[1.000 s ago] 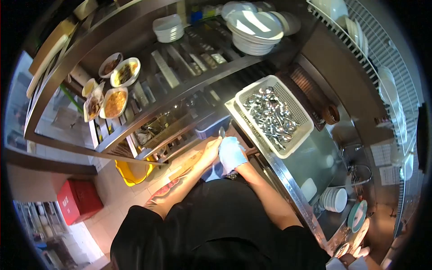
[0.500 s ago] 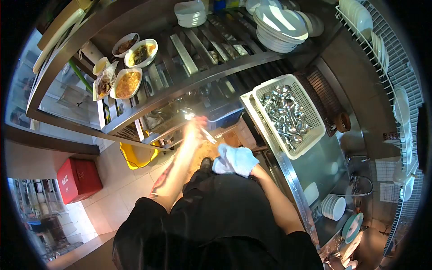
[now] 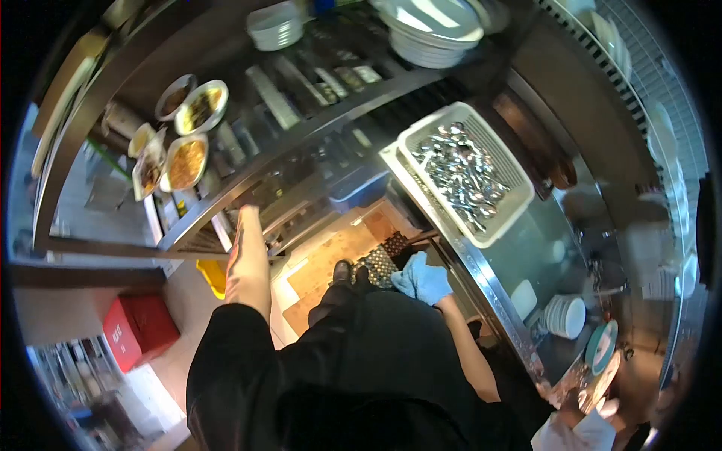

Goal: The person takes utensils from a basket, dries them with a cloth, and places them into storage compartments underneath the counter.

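On the head view, I have the right hand (image 3: 435, 289) at four o'clock of centre, swathed in a blue cloth (image 3: 418, 276), soft, fuzzy and bunched in loose folds. The cloth hides the fingers, so I cannot tell how they close. At nine o'clock the left forearm (image 3: 247, 259) points upward, and the left hand is out of sight beneath the edge of a slatted metal shelf (image 3: 207, 216); I cannot tell whether it is spread or pinching. At two o'clock I see a rectangular off-white basket (image 3: 514, 207) with perforated walls, heaped with shiny metal cutlery (image 3: 460, 174). Rounded, glossy white plates (image 3: 432, 52) are stacked towards one o'clock.
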{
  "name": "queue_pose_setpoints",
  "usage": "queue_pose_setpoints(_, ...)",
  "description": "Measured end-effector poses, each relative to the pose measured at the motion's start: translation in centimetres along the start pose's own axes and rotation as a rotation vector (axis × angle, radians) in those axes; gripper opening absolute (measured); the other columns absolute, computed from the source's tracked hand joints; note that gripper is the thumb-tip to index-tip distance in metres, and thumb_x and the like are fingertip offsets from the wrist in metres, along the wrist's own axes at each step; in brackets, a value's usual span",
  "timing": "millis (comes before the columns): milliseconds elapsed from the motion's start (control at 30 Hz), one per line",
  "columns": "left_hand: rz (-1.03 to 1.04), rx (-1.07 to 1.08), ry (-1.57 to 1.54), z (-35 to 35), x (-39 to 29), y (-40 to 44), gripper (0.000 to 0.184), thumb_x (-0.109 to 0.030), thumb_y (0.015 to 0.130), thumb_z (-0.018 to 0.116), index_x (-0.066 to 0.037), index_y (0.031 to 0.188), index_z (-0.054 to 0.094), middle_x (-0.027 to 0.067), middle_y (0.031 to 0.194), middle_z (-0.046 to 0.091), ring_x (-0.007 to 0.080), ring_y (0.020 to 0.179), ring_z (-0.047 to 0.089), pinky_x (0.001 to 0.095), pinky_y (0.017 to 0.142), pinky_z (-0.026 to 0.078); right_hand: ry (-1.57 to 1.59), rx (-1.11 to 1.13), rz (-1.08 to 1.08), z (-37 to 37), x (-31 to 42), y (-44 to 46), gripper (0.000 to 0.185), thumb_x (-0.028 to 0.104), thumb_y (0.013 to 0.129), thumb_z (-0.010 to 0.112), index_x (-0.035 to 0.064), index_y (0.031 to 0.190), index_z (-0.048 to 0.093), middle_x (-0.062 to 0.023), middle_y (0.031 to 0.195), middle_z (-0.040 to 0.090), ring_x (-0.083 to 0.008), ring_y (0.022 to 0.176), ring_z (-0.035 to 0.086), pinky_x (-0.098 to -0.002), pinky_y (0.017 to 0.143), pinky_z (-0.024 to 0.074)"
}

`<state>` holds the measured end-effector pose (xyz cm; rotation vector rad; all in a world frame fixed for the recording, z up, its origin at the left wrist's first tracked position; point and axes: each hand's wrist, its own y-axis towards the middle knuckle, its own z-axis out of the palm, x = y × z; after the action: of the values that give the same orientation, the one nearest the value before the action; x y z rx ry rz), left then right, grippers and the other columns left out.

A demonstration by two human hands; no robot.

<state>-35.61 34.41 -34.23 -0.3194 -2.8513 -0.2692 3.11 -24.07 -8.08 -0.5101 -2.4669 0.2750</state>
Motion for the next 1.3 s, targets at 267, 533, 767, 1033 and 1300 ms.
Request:
queue_pose_setpoints(267, 0.164, 0.022, -1.89, -33.6, -25.7, -14.9, 0.027, -0.015, 0.103, 0.057, 0.002, 0.123, 0.063, 0.0126, 0.108, 0.072, 0.0132, 0.091, 0.067, 0.0251, 0.074, 0.056, 0.316, -0.119, 0.113, -3.6, 0.3, -4.7, 0.052, 0.046, 0.087, 0.064, 0.0143, 0.127, 0.052, -0.0181, 0.117, 0.067, -0.0444, 0.095, 0.069, -0.0511, 0.079, 0.0554)
queue_pose_setpoints(533, 1.222, 0.396, -1.098, -41.2, -50.0, -22.6, 0.024, -0.024, 0.087, 0.069, -0.004, 0.098, 0.075, 0.0194, 0.095, 0.074, 0.0376, 0.087, 0.072, 0.0461, 0.077, 0.057, 0.249, -0.458, -0.075, -5.1, -2.2, -9.4, 0.037, 0.034, 0.091, 0.068, 0.0101, 0.118, 0.06, -0.0131, 0.119, 0.062, -0.0336, 0.107, 0.066, -0.0443, 0.093, 0.0515)
queue_pose_setpoints(767, 1.232, 0.266, -0.354, -41.1, -56.1, -24.6, 0.025, -0.018, 0.075, 0.073, -0.002, 0.096, 0.075, 0.0219, 0.096, 0.073, 0.0371, 0.092, 0.073, 0.0474, 0.081, 0.06, 0.306, -0.042, 0.215, -26.2, 8.7, -14.3, 0.032, 0.018, 0.086, 0.072, 0.0035, 0.112, 0.06, -0.0159, 0.112, 0.065, -0.0245, 0.097, 0.067, -0.0389, 0.083, 0.055)
queue_pose_setpoints(1033, 1.369, 0.282, -0.453, -39.4, -55.5, -21.3, 0.021, -0.01, 0.071, 0.07, -0.001, 0.089, 0.072, 0.024, 0.092, 0.071, 0.039, 0.091, 0.072, 0.0472, 0.079, 0.059, 0.494, -0.444, 0.022, -11.8, -2.9, -9.2, 0.03, 0.027, 0.085, 0.073, 0.0075, 0.107, 0.067, -0.0168, 0.085, 0.058, -0.0324, 0.077, 0.056, -0.0445, 0.067, 0.0496)
queue_pose_setpoints(1300, 1.32, 0.468, -0.468, -41.4, -51.7, -19.2, 0.028, -0.019, 0.08, 0.06, -0.002, 0.096, 0.075, 0.0251, 0.094, 0.072, 0.0432, 0.087, 0.071, 0.0501, 0.078, 0.057, 1.08, -0.625, -0.066, -2.1, -8.4, -4.9, 0.012, 0.016, 0.092, 0.062, 0.0062, 0.098, 0.066, -0.0107, 0.087, 0.066, -0.0246, 0.073, 0.06, -0.0411, 0.072, 0.0506)
